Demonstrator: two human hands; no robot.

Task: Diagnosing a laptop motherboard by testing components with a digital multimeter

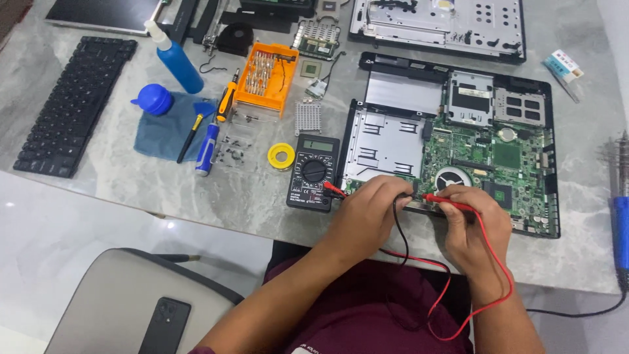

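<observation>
At laptop board's (485, 157) near edge | left hand (367, 213) apparently pinching black probe (405, 196) — right hand (468, 226) gripping red probe (445, 202)

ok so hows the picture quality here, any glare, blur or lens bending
Head view: even, soft light with faint shadows; a small bright glare spot on the glossy white floor beside the grey marbled table. The table's edges bow slightly, a wide-lens effect. The left hand and right hand, holding the black probe and red probe at the open laptop's green circuit board, look sharp.
</observation>
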